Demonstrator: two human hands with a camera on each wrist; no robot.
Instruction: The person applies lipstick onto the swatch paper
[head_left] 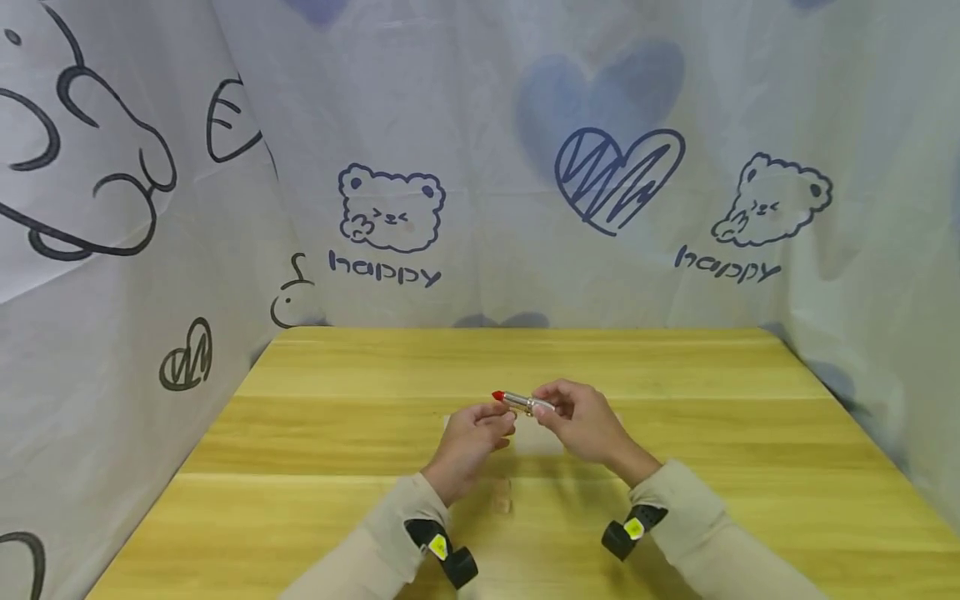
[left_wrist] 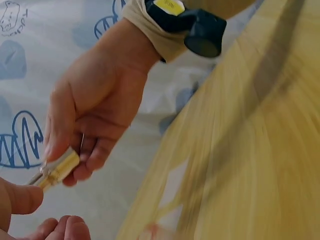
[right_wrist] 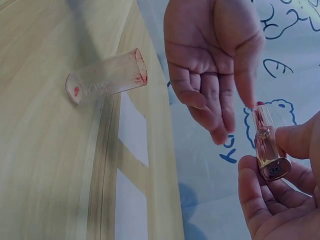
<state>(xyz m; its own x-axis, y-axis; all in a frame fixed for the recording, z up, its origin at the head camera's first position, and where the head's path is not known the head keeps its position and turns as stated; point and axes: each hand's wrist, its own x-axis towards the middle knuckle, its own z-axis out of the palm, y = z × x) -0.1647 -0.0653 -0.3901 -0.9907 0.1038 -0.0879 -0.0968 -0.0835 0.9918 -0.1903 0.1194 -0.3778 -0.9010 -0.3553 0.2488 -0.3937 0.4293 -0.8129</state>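
- Holding a lipstick in the air above the wooden table, between the two hands, with its red tip bare and turned toward the left.
- Pinching the lower part of the lipstick between the thumb and fingers of the right hand.
- Reaching in from the other side with the left hand, with fingers loosely bent and thumb apart from them; very near the red tip, without any plain grip on it. Cannot tell whether touching.
- Showing the clear cap on its side on the table, nearer the body than the hands, with red smears at its mouth.
- Judging from this: apparently done with uncapping and with baring the colour; not yet recapped or set down, so seemingly midway.
- Showing also, beyond the cap, white patches on the table, perhaps paper; hard to tell if one piece or two.
- Wearing pale sleeves and black wrist bands.
- Bordered by hanging cloth, printed with hearts, bear heads and "happy".
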